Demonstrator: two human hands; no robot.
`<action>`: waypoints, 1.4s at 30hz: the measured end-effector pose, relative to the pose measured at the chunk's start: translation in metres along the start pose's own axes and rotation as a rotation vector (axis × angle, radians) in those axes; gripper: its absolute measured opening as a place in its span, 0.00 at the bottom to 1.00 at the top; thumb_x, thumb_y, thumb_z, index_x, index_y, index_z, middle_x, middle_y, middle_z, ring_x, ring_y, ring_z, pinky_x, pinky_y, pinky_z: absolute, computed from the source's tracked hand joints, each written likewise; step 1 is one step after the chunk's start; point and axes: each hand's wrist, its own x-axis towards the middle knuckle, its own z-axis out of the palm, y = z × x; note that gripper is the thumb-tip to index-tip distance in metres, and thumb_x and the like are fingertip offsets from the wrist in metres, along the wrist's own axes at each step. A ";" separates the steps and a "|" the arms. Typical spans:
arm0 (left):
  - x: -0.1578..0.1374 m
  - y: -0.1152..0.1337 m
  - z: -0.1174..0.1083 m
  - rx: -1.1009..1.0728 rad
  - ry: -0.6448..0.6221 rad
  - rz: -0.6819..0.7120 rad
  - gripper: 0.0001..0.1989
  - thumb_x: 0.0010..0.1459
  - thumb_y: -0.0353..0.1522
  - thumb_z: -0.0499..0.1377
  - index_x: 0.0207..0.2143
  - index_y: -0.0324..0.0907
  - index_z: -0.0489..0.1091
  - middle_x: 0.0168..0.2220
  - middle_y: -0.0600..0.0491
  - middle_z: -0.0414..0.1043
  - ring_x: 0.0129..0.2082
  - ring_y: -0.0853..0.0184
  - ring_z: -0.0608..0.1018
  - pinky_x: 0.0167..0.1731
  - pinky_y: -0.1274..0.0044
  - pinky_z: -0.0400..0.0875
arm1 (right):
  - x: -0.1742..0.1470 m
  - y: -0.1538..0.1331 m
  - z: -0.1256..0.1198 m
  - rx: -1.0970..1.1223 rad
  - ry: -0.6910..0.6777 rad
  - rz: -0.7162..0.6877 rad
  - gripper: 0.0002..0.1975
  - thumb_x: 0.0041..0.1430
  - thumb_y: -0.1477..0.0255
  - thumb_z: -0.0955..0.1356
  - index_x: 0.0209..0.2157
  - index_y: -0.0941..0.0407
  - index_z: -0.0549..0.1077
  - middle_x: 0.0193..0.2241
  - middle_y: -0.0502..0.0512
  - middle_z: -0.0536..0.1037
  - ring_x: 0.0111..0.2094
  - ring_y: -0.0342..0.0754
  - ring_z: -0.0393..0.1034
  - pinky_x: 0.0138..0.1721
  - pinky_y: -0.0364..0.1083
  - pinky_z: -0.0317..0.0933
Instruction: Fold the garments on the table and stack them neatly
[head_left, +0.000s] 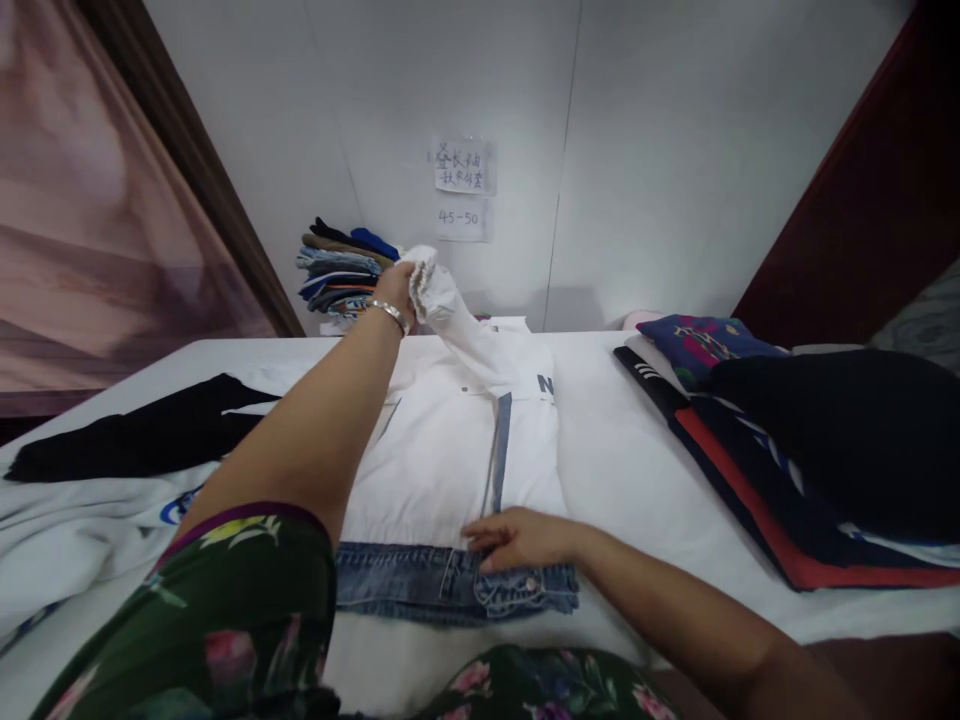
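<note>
Desk (pixel 600 500) shows white between a jacket (pixel 427 470) at frame centre and folded clothes (pixel 825 440) at right. The jacket is white with blue denim hem (pixel 397 580); left hand (pixel 394 288) grips its raised sleeve (pixel 469 335); right hand (pixel 525 538) lies half-open at the hem.

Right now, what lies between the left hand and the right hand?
In the head view, the white garment: the left hand holds its sleeve, the right hand is at its denim band.

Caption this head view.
Left hand holds up a sleeve of a white garment; right hand rests at its denim hem.
</note>
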 end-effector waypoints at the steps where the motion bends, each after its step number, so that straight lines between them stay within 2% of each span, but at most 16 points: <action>1: -0.004 -0.005 -0.006 -0.012 0.015 -0.051 0.12 0.58 0.29 0.48 0.33 0.34 0.70 0.31 0.49 0.78 0.45 0.67 0.76 0.58 0.71 0.60 | 0.007 0.014 0.008 0.006 0.017 -0.023 0.31 0.42 0.65 0.76 0.51 0.40 0.73 0.44 0.44 0.80 0.44 0.48 0.75 0.42 0.48 0.69; 3: -0.013 -0.014 -0.018 -0.054 0.045 -0.157 0.10 0.57 0.30 0.50 0.31 0.35 0.70 0.29 0.50 0.78 0.44 0.66 0.76 0.57 0.70 0.62 | 0.012 0.028 0.020 -0.007 0.050 -0.087 0.29 0.42 0.64 0.76 0.49 0.36 0.73 0.42 0.40 0.80 0.42 0.48 0.76 0.41 0.49 0.70; 6: -0.025 -0.020 -0.035 -0.079 0.061 -0.232 0.09 0.53 0.34 0.54 0.27 0.38 0.70 0.26 0.50 0.77 0.42 0.61 0.78 0.53 0.66 0.67 | 0.001 0.011 0.020 -0.120 0.127 -0.259 0.24 0.47 0.63 0.74 0.48 0.34 0.73 0.44 0.39 0.80 0.40 0.48 0.77 0.39 0.49 0.71; 8: -0.030 -0.021 -0.044 -0.099 0.059 -0.264 0.09 0.50 0.36 0.56 0.26 0.39 0.70 0.25 0.49 0.76 0.40 0.58 0.78 0.51 0.65 0.69 | -0.011 -0.015 0.007 -0.296 0.262 -0.377 0.19 0.55 0.62 0.70 0.49 0.37 0.73 0.47 0.43 0.78 0.46 0.50 0.75 0.46 0.52 0.70; 10: -0.033 -0.021 -0.050 -0.120 0.056 -0.281 0.08 0.48 0.35 0.57 0.26 0.39 0.70 0.24 0.50 0.76 0.40 0.58 0.78 0.49 0.65 0.71 | -0.018 -0.035 -0.012 -0.531 0.444 -0.408 0.18 0.62 0.63 0.65 0.53 0.42 0.71 0.52 0.50 0.75 0.54 0.51 0.69 0.57 0.56 0.61; 13: -0.037 -0.020 -0.055 -0.143 0.048 -0.286 0.07 0.48 0.33 0.56 0.27 0.38 0.71 0.24 0.50 0.76 0.37 0.60 0.79 0.47 0.67 0.72 | -0.017 -0.037 -0.035 -0.873 0.542 -0.184 0.23 0.64 0.61 0.62 0.59 0.52 0.66 0.59 0.61 0.67 0.62 0.57 0.57 0.62 0.63 0.50; 15: -0.040 -0.018 -0.053 -0.156 0.039 -0.279 0.09 0.46 0.31 0.56 0.30 0.37 0.72 0.25 0.51 0.76 0.35 0.61 0.79 0.44 0.68 0.73 | -0.009 -0.023 -0.040 -1.011 0.452 0.031 0.27 0.64 0.58 0.61 0.61 0.55 0.63 0.64 0.64 0.59 0.66 0.60 0.49 0.64 0.65 0.44; 17: -0.043 -0.015 -0.047 -0.157 0.028 -0.273 0.09 0.44 0.31 0.56 0.30 0.37 0.72 0.24 0.52 0.75 0.32 0.61 0.79 0.39 0.69 0.75 | -0.002 -0.009 -0.039 -1.069 0.359 0.168 0.28 0.65 0.58 0.59 0.62 0.57 0.61 0.66 0.64 0.53 0.67 0.60 0.43 0.65 0.63 0.39; 22: -0.059 -0.007 -0.022 -0.017 -0.022 -0.288 0.04 0.39 0.31 0.57 0.21 0.40 0.66 0.15 0.56 0.67 0.20 0.65 0.74 0.24 0.74 0.72 | 0.003 -0.002 -0.034 -1.077 0.311 0.231 0.29 0.66 0.58 0.57 0.64 0.57 0.58 0.67 0.62 0.49 0.68 0.57 0.39 0.66 0.60 0.35; 25: -0.075 -0.006 -0.005 0.089 -0.125 -0.230 0.06 0.37 0.30 0.58 0.23 0.40 0.66 0.16 0.58 0.67 0.18 0.70 0.71 0.22 0.78 0.68 | 0.001 -0.003 -0.036 -1.041 0.334 0.216 0.29 0.65 0.58 0.58 0.64 0.56 0.59 0.67 0.60 0.50 0.68 0.56 0.39 0.66 0.60 0.34; 29: -0.105 -0.010 0.018 0.205 -0.290 -0.211 0.10 0.35 0.30 0.61 0.26 0.39 0.69 0.19 0.60 0.69 0.19 0.72 0.70 0.21 0.81 0.64 | 0.002 0.009 -0.042 -0.919 0.411 0.137 0.27 0.63 0.58 0.61 0.60 0.55 0.65 0.66 0.60 0.55 0.68 0.55 0.43 0.66 0.60 0.34; 31: -0.124 -0.017 0.028 0.291 -0.415 -0.220 0.10 0.35 0.31 0.62 0.25 0.39 0.70 0.19 0.60 0.69 0.20 0.71 0.70 0.22 0.80 0.63 | 0.002 0.016 -0.044 -0.747 0.512 0.076 0.27 0.59 0.57 0.64 0.56 0.55 0.69 0.63 0.61 0.61 0.66 0.56 0.49 0.65 0.60 0.37; 35: -0.172 -0.044 0.044 0.675 -0.797 -0.119 0.13 0.41 0.33 0.60 0.32 0.39 0.73 0.30 0.56 0.75 0.32 0.64 0.75 0.36 0.75 0.68 | 0.000 0.018 -0.047 -0.090 0.732 -0.071 0.29 0.53 0.54 0.67 0.53 0.56 0.71 0.51 0.61 0.75 0.53 0.58 0.69 0.56 0.59 0.58; 38: -0.211 -0.072 0.049 0.916 -1.015 -0.009 0.14 0.45 0.32 0.59 0.37 0.41 0.73 0.42 0.52 0.77 0.44 0.60 0.75 0.53 0.68 0.61 | -0.005 0.004 -0.047 0.328 0.758 -0.134 0.27 0.56 0.56 0.63 0.50 0.59 0.73 0.42 0.61 0.80 0.48 0.58 0.72 0.49 0.56 0.65; 40: -0.231 -0.089 0.049 0.965 -1.066 -0.005 0.14 0.49 0.35 0.59 0.40 0.43 0.72 0.46 0.51 0.76 0.48 0.59 0.74 0.59 0.63 0.54 | -0.009 -0.005 -0.048 0.491 0.733 -0.078 0.27 0.56 0.56 0.61 0.47 0.60 0.74 0.39 0.62 0.80 0.48 0.59 0.72 0.48 0.55 0.66; 42: -0.246 -0.101 0.048 0.957 -1.039 -0.030 0.12 0.53 0.39 0.59 0.39 0.43 0.72 0.46 0.51 0.76 0.50 0.59 0.74 0.60 0.59 0.50 | -0.013 -0.012 -0.051 0.599 0.704 -0.014 0.27 0.56 0.54 0.60 0.46 0.59 0.75 0.38 0.62 0.81 0.48 0.59 0.72 0.48 0.55 0.66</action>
